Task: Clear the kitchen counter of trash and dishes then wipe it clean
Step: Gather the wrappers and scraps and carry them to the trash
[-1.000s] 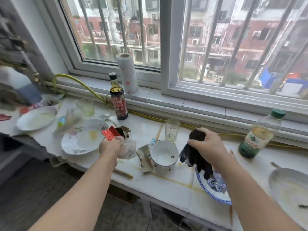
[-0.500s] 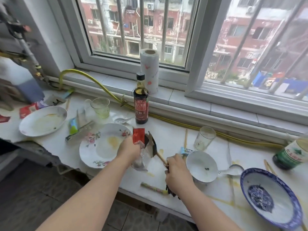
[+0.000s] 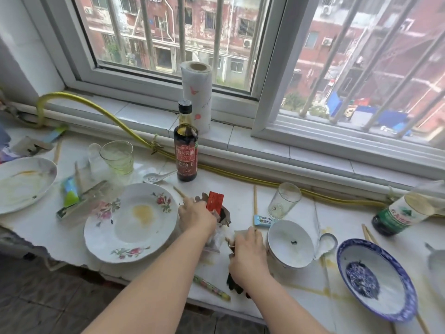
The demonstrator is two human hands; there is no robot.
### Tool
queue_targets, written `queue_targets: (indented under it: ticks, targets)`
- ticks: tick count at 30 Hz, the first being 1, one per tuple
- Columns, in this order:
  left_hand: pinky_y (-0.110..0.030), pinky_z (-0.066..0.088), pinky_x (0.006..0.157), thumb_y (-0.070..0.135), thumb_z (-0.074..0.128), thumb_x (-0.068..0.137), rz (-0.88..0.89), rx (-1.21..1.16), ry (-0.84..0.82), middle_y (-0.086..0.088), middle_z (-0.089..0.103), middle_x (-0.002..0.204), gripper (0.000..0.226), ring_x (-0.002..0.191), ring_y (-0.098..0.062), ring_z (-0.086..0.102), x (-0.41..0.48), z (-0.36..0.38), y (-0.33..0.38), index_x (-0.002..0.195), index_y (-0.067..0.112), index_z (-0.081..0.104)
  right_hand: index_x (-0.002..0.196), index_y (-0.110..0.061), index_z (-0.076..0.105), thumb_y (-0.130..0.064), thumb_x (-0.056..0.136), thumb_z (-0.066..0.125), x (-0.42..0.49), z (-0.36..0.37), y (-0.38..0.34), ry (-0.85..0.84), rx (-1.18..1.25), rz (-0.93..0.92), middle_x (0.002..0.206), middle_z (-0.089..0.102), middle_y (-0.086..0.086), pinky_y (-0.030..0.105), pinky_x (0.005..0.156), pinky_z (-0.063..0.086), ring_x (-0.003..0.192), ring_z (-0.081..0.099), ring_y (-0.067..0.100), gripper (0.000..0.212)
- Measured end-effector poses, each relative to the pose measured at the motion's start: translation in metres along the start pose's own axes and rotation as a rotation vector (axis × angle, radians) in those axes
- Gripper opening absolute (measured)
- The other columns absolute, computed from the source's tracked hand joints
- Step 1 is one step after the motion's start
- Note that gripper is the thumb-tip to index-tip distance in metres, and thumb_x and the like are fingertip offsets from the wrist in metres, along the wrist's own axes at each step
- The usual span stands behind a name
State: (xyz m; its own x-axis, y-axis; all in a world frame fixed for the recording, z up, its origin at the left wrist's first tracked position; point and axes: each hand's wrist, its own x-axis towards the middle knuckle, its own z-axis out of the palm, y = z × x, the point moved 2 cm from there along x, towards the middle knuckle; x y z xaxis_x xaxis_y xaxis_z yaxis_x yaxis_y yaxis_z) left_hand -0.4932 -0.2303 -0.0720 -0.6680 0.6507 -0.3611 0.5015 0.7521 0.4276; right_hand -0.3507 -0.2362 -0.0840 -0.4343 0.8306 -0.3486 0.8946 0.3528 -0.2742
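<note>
My left hand (image 3: 196,216) grips a bunch of trash wrappers (image 3: 215,201), a red packet and crumpled plastic, just above the white counter (image 3: 284,292). Close beside it, my right hand (image 3: 248,255) holds a dark cloth (image 3: 234,284) that hangs under the palm, and its fingers pinch a scrap of wrapper. A flowered plate (image 3: 131,224) lies left of my hands. To the right stand a white bowl (image 3: 290,244) and a blue-rimmed bowl (image 3: 375,278). Another dirty plate (image 3: 24,183) lies at the far left.
A soy sauce bottle (image 3: 186,143) stands behind my hands, a paper towel roll (image 3: 197,92) on the sill. Two glasses (image 3: 117,156) (image 3: 284,201), spoons, chopsticks (image 3: 255,204), a green bottle (image 3: 399,214) and small packets (image 3: 69,195) litter the counter. The counter's front edge is close below.
My right hand came left from the blue bowl with the cloth and now meets the left hand at the wrappers. The view shifted left and closer.
</note>
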Motion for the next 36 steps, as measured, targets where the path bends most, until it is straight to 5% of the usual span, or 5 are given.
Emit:
queue_targets:
  ticks: [7,19,26,30,36]
  targets:
    - [-0.048,0.019,0.117,0.017,0.057,0.091,0.005,-0.049,-0.023,-0.004,-0.007,0.16,0.034,0.144,-0.037,0.008,0.0,0.011,0.005,0.124,0.025,0.055,0.127,-0.016,0.042,0.0,0.085,0.042,-0.001,-0.004,0.005,0.016,0.01,0.028,0.159,0.0,0.013,0.035,0.11,0.027,0.141,0.019,0.032,0.045]
    - [-0.035,0.042,0.09,0.02,0.051,0.094,0.089,-0.249,0.115,-0.01,0.049,0.125,0.025,0.106,-0.029,0.053,-0.001,-0.002,0.004,0.116,0.013,0.061,0.124,-0.017,0.043,0.001,0.082,0.048,0.0,-0.007,0.0,-0.01,-0.031,0.05,0.158,0.003,0.009,0.035,0.107,0.031,0.138,0.021,0.03,0.046]
    - [-0.032,0.041,0.071,0.01,0.049,0.093,0.222,-0.456,0.205,-0.006,0.064,0.098,0.027,0.088,-0.027,0.058,-0.001,-0.038,0.002,0.119,0.018,0.049,0.095,-0.017,0.037,0.005,0.082,0.043,0.003,-0.029,0.001,0.092,0.0,0.014,0.115,0.051,0.008,0.03,0.069,0.033,0.103,0.052,0.029,0.027]
    - [-0.034,0.048,0.083,0.007,0.056,0.089,0.261,-0.496,0.036,0.001,0.065,0.109,0.066,0.094,-0.02,0.063,-0.006,-0.053,-0.009,0.141,0.036,0.029,0.103,-0.011,0.048,0.006,0.079,0.041,0.006,-0.055,-0.004,0.208,0.188,0.031,0.1,0.058,0.009,0.032,0.067,0.04,0.088,0.053,0.031,0.03]
    - [-0.014,0.046,0.055,0.002,0.062,0.085,0.415,-0.137,-0.504,0.009,0.066,0.08,0.027,0.063,-0.004,0.06,-0.052,-0.062,-0.027,0.1,0.024,0.063,0.107,-0.013,0.052,0.002,0.085,0.041,0.005,-0.075,-0.007,0.276,0.312,0.03,0.09,0.055,0.007,0.037,0.072,0.048,0.083,0.051,0.027,0.029]
